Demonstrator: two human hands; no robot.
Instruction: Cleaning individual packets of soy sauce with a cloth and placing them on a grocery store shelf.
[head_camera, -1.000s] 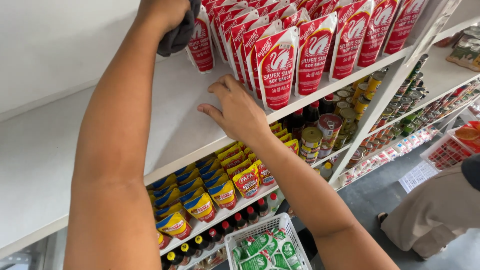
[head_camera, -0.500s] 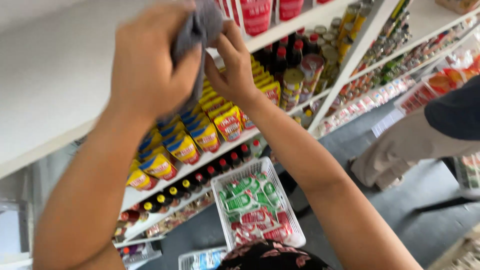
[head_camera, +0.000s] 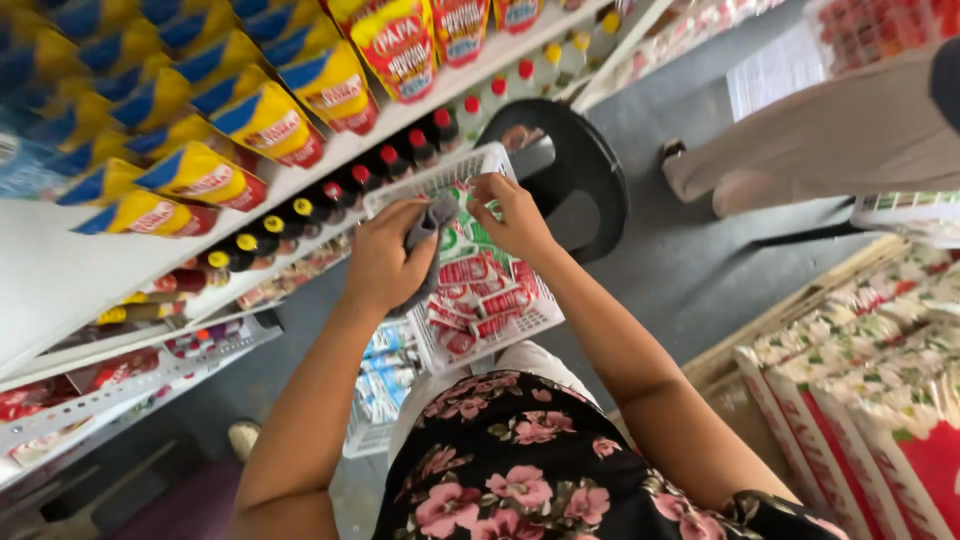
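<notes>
1. Holding a grey cloth (head_camera: 428, 225) between both hands: the left hand (head_camera: 385, 258) has its grip closed round the cloth's lower part, the right hand (head_camera: 510, 215) pinches its upper end.
2. The cloth hangs over a white basket (head_camera: 540, 318) of red and green sachets (head_camera: 478, 290), near the basket's back rim.
3. The basket sits beside a black stool (head_camera: 580, 165), below the shelf edge (head_camera: 330, 160).
4. Yellow-and-blue pouches (head_camera: 265, 120) stand on that shelf, dark bottles (head_camera: 300, 210) beneath.

Both hands, left hand (head_camera: 385, 255) and right hand (head_camera: 513, 215), on grey cloth (head_camera: 432, 218) above white basket (head_camera: 420, 185).
</notes>
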